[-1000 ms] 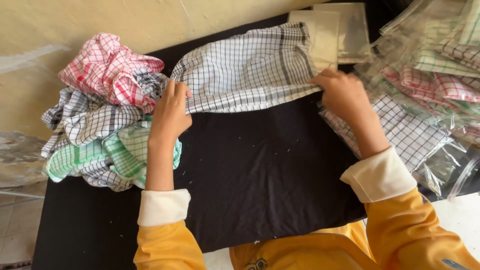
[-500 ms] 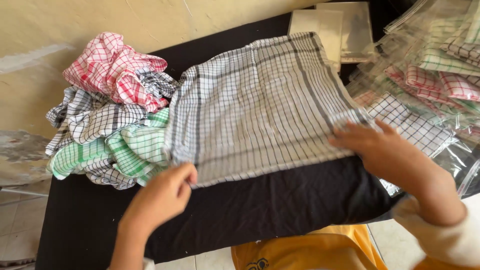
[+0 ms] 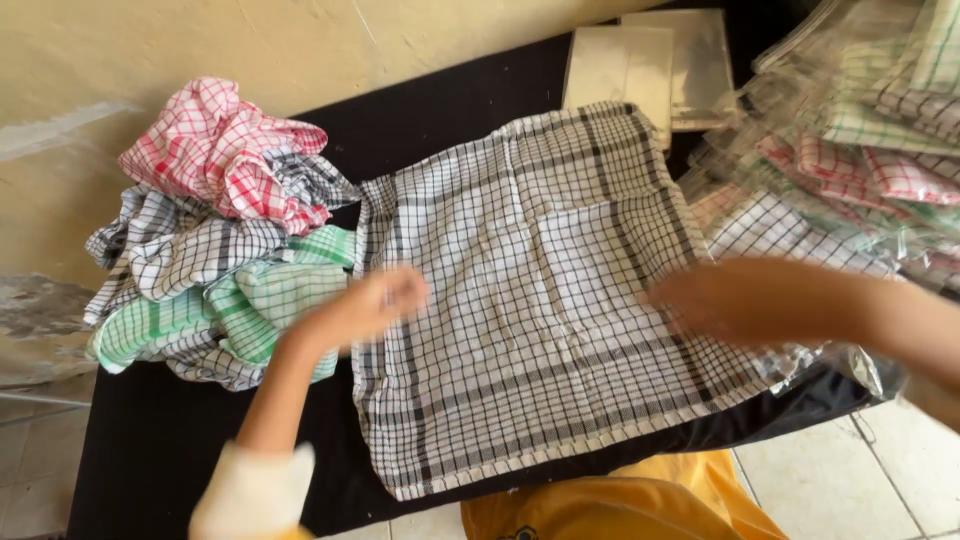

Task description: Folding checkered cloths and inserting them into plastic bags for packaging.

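Observation:
A white cloth with a black check pattern lies spread flat on the black table top. My left hand hovers over the cloth's left edge, blurred, with nothing seen in it. My right hand is over the cloth's right edge, also blurred by motion, fingers pointing left. Whether either hand touches the cloth is unclear.
A heap of crumpled checked cloths in red, black and green sits at the left. Folded cloths in clear plastic bags are piled at the right. Flat empty bags lie at the far edge. A yellow wall runs behind.
The cloth, bunched at the far side a second ago, has been pulled open towards me and now lies flat. Both hands have let go of its near corners and moved inward.

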